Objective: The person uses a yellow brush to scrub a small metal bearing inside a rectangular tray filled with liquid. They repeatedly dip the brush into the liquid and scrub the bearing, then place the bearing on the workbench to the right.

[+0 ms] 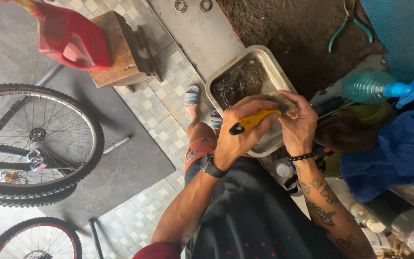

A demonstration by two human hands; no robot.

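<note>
My left hand point(238, 132) grips a brush with a yellow and black handle point(253, 121) over a metal tray point(231, 64) that holds dark, dirty liquid. My right hand point(298, 125) is closed around a small greyish part at the brush's bristle end, just above the tray's near corner. What that part is cannot be told. A black watch sits on my left wrist and a bead bracelet on my tattooed right wrist.
A blue spray bottle point(384, 86) and blue cloth point(394, 153) lie at the right. Teal-handled pliers point(348, 26) rest on the dark mat. A wooden block point(118, 50), a red canister point(70, 38) and bicycle wheels point(34, 139) stand on the tiled floor at the left.
</note>
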